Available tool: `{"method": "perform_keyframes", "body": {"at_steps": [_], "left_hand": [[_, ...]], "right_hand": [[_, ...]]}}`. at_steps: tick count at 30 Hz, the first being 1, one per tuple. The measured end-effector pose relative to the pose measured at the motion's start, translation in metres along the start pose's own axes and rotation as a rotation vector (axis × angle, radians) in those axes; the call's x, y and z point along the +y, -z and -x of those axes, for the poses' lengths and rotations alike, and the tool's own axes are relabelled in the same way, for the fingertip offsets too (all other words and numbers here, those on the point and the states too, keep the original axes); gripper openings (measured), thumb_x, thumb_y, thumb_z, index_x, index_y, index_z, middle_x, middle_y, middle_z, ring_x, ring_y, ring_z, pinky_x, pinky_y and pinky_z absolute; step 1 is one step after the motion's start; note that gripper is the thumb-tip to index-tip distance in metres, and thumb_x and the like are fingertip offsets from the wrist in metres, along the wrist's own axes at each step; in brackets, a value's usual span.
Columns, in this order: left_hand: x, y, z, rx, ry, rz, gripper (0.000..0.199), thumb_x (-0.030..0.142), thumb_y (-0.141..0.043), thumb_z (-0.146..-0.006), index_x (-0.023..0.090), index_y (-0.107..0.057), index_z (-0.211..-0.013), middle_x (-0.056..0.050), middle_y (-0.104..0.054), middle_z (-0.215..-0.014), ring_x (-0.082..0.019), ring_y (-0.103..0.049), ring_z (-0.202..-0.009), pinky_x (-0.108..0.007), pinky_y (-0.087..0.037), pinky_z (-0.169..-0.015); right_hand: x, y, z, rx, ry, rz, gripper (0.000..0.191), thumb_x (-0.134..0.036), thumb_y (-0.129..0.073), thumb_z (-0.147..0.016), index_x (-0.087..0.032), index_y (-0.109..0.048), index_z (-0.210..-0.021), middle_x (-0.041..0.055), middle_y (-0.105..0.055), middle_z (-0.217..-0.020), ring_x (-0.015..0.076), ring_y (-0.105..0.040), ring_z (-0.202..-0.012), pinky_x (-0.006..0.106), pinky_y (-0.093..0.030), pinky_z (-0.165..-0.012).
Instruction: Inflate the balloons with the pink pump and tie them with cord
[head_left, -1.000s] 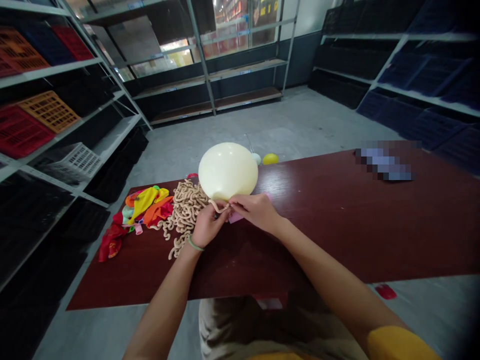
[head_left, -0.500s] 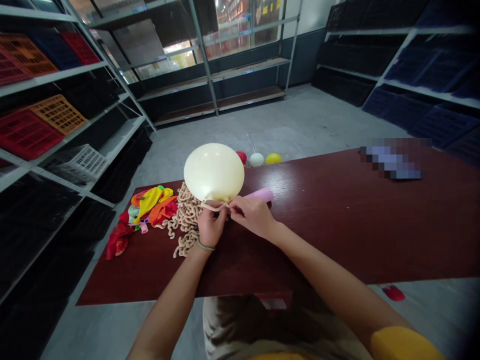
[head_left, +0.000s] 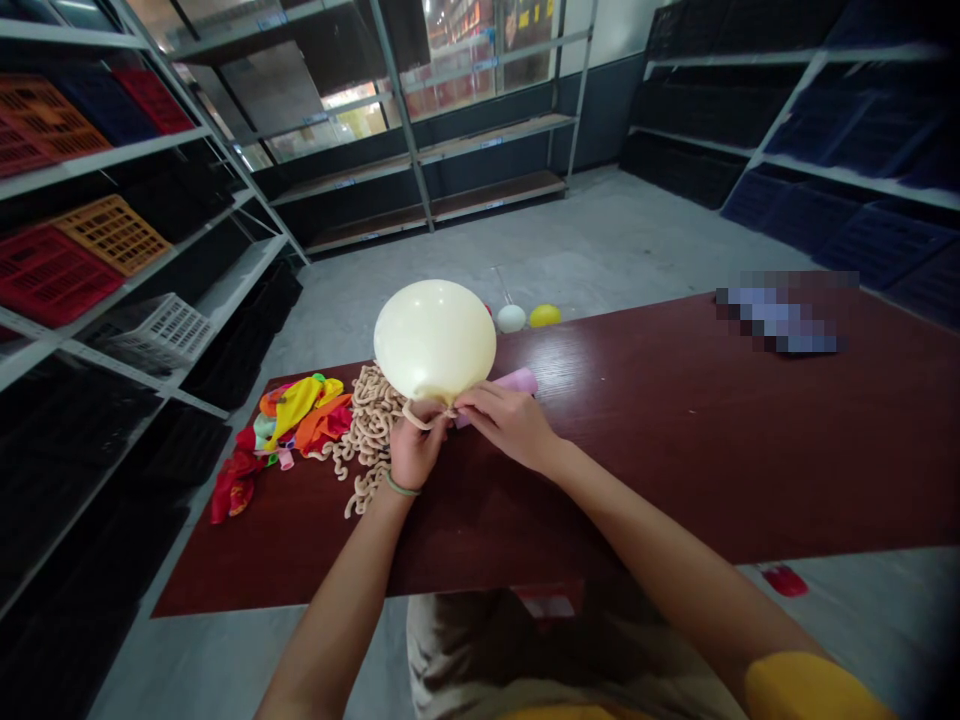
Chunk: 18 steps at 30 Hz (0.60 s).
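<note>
A pale yellow inflated balloon (head_left: 435, 338) stands up above my hands, its neck pointing down toward me. My left hand (head_left: 415, 448) is closed with the fingers pinched at the neck, and a piece of beige cord (head_left: 417, 418) loops over its thumb. From the other side, my right hand (head_left: 513, 422) pinches the cord where it meets the neck; the exact spot is partly hidden by fingers. Beside my left hand lies a heap of curly beige cords (head_left: 372, 420). Behind my right hand rests a pink-purple cylinder (head_left: 519, 381).
Deflated coloured balloons (head_left: 307, 410) lie on the left of the dark red table (head_left: 615, 450). White (head_left: 511, 318) and yellow (head_left: 545, 315) balloons show beyond its far edge. A blurred-out item (head_left: 784, 318) lies at right. Shelves with crates (head_left: 60, 262) stand at left.
The balloon has shifted slightly right and up. My right hand's fingers have stretched out more over the neck, and my left hand has moved slightly left. Both still pinch there.
</note>
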<state>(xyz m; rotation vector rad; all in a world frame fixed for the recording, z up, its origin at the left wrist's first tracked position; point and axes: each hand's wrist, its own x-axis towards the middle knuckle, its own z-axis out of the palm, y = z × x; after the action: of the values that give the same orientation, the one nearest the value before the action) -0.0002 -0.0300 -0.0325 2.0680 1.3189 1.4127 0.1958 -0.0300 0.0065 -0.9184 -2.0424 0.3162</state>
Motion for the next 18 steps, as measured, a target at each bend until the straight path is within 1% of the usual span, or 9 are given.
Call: {"method": "perform_keyframes", "body": {"at_steps": [4, 8, 12, 15, 18], "left_hand": [[0.000, 0.002, 0.000, -0.028, -0.054, -0.062, 0.012, 0.030, -0.060, -0.092, 0.019, -0.067, -0.094, -0.001, -0.069, -0.075, -0.012, -0.065, -0.061, -0.024, -0.053, -0.063], [0.001, 0.006, -0.003, -0.049, -0.142, -0.095, 0.009, 0.026, -0.061, -0.091, 0.019, -0.067, -0.095, -0.003, -0.071, -0.080, -0.014, -0.068, -0.069, -0.027, -0.054, -0.070], [0.004, 0.011, -0.007, -0.118, -0.209, -0.112, 0.007, 0.023, -0.063, -0.090, 0.020, -0.068, -0.094, -0.003, -0.071, -0.079, -0.016, -0.068, -0.074, -0.029, -0.055, -0.075], [0.008, 0.011, -0.007, -0.138, -0.170, -0.076, 0.007, 0.022, -0.063, -0.090, 0.020, -0.069, -0.093, -0.002, -0.071, -0.078, -0.016, -0.068, -0.072, -0.028, -0.054, -0.072], [0.008, 0.007, -0.007, -0.110, -0.078, 0.011, 0.009, 0.024, -0.062, -0.091, 0.020, -0.069, -0.094, -0.001, -0.069, -0.074, -0.013, -0.064, -0.062, -0.025, -0.052, -0.065]], "right_hand": [[-0.001, 0.000, 0.000, -0.004, 0.022, 0.092, 0.024, -0.028, -0.043, -0.102, -0.021, -0.066, -0.099, 0.0032, -0.071, -0.095, 0.0126, -0.063, -0.080, 0.025, -0.041, -0.066], [0.001, 0.004, -0.001, -0.031, 0.105, 0.148, 0.024, -0.026, -0.042, -0.102, -0.021, -0.066, -0.100, 0.0037, -0.072, -0.095, 0.0131, -0.063, -0.080, 0.026, -0.041, -0.067], [0.002, 0.006, -0.002, -0.045, 0.163, 0.155, 0.026, -0.025, -0.041, -0.102, -0.019, -0.065, -0.096, 0.0036, -0.072, -0.091, 0.0126, -0.062, -0.078, 0.026, -0.040, -0.066], [0.000, 0.003, -0.001, 0.000, 0.166, 0.215, 0.023, -0.021, -0.044, -0.099, -0.018, -0.064, -0.089, 0.0023, -0.070, -0.082, 0.0121, -0.060, -0.072, 0.026, -0.037, -0.063], [-0.001, -0.002, 0.000, 0.074, 0.136, 0.292, 0.019, -0.019, -0.046, -0.095, -0.018, -0.061, -0.083, 0.0015, -0.067, -0.076, 0.0117, -0.057, -0.066, 0.027, -0.034, -0.060]]}}
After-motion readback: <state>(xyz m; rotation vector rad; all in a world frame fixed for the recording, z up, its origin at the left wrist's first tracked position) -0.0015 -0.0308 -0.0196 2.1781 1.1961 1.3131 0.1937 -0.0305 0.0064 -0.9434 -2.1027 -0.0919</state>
